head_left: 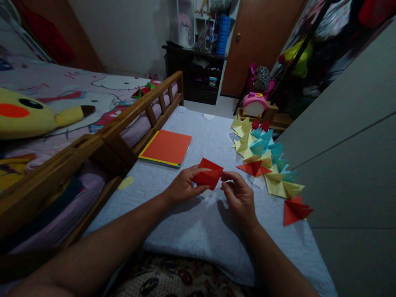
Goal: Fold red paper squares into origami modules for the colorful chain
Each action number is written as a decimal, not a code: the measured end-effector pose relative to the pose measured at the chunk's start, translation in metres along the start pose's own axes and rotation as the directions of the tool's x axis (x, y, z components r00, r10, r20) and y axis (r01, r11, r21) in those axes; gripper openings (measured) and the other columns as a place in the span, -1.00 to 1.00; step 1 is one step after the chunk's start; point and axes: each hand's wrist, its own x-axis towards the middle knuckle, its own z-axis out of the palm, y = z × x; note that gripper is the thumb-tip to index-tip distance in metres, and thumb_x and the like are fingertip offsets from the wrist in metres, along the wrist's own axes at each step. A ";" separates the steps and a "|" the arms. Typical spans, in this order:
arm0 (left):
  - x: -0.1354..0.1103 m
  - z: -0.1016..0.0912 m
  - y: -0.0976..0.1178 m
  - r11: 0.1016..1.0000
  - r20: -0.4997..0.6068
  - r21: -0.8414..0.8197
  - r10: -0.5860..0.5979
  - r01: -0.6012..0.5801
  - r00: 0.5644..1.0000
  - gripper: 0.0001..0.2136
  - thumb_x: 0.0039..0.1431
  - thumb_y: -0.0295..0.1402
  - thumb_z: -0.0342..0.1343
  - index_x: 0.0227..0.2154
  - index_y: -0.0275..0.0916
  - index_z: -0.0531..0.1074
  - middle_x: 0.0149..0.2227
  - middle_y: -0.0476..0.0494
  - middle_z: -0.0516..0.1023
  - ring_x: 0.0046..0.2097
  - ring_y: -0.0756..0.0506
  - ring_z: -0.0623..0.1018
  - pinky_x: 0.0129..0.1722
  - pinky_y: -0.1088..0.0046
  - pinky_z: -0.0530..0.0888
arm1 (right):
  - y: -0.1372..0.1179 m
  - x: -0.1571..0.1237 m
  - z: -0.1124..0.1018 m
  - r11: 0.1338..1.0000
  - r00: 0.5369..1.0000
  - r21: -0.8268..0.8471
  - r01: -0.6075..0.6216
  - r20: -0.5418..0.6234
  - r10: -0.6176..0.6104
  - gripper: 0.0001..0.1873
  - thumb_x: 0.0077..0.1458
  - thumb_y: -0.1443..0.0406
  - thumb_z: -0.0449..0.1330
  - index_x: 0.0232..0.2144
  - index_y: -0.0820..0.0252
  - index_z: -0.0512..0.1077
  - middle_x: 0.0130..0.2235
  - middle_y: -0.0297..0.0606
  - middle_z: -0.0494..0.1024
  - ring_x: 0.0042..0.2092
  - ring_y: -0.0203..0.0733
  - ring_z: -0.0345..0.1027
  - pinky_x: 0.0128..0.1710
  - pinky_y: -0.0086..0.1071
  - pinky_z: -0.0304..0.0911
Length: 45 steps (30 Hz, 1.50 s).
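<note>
A small red folded paper square (210, 175) is held above the cloth-covered surface, tilted with a corner up. My left hand (185, 183) grips its left side, thumb below and fingers along the front. At the paper's right corner is my right hand (239, 194), its thumb and index finger close together; whether they pinch the corner or only sit beside it is hard to make out. To the right, folded paper cranes lie in rows: yellow ones (280, 183), blue ones (262, 142), and a red one (295, 210) nearest me.
A stack of coloured paper sheets (168, 146), orange on top, lies at the left. A wooden bed rail (123, 123) runs along the left side, with a yellow plush toy (27, 113) beyond it. A pale cabinet (352, 165) stands close on the right.
</note>
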 end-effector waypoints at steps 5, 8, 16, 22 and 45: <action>0.000 0.000 -0.001 1.000 0.024 0.007 0.002 -0.002 1.000 -0.61 0.08 -0.36 0.32 0.01 -0.18 0.53 -0.05 -0.20 0.59 -0.05 -0.15 0.55 0.01 0.24 0.46 | -0.002 0.002 0.000 0.998 0.998 -0.033 0.055 0.028 -0.055 -0.68 0.23 0.41 0.17 -0.01 -0.02 0.46 -0.13 -0.27 0.49 -0.10 -0.19 0.41 -0.16 -0.30 0.38; -0.001 0.001 0.000 1.000 0.036 -0.019 0.005 -0.004 0.999 -0.61 0.09 -0.35 0.32 0.02 -0.18 0.53 -0.03 -0.21 0.59 -0.04 -0.16 0.56 0.03 0.23 0.46 | -0.004 0.003 0.001 0.993 0.995 -0.065 0.094 0.050 -0.091 -0.64 0.20 0.44 0.17 0.00 -0.04 0.44 -0.11 -0.27 0.47 -0.11 -0.20 0.39 -0.19 -0.32 0.37; -0.001 0.001 -0.006 0.999 0.069 0.008 0.053 -0.054 0.996 -0.61 0.08 -0.29 0.34 0.01 -0.15 0.54 -0.08 -0.20 0.60 -0.10 -0.14 0.57 -0.04 0.27 0.47 | -0.005 0.000 0.002 0.956 0.972 -0.190 0.224 0.116 -0.205 -0.47 0.11 0.47 0.22 0.09 -0.09 0.39 -0.03 -0.22 0.35 -0.09 -0.15 0.31 -0.23 -0.29 0.38; 0.000 -0.002 -0.003 0.999 0.158 -0.051 -0.009 0.017 0.987 -0.66 0.07 -0.30 0.32 -0.07 -0.22 0.55 -0.18 -0.16 0.62 -0.22 -0.08 0.56 -0.17 0.36 0.45 | -0.007 0.000 0.000 0.934 0.965 -0.251 0.255 0.130 -0.229 -0.44 0.12 0.45 0.20 0.14 -0.08 0.37 0.01 -0.18 0.31 0.01 -0.07 0.29 -0.16 -0.21 0.39; -0.001 0.002 -0.006 0.830 0.213 -0.459 -0.245 0.318 0.946 -0.65 -0.02 -0.34 0.39 -0.17 -0.32 0.49 -0.29 -0.12 0.59 -0.34 -0.01 0.52 -0.29 0.44 0.44 | -0.004 0.000 -0.001 0.927 0.976 -0.306 0.216 0.069 -0.205 -0.58 0.21 0.42 0.14 0.09 -0.01 0.38 -0.02 -0.17 0.43 0.00 -0.04 0.35 -0.07 -0.11 0.35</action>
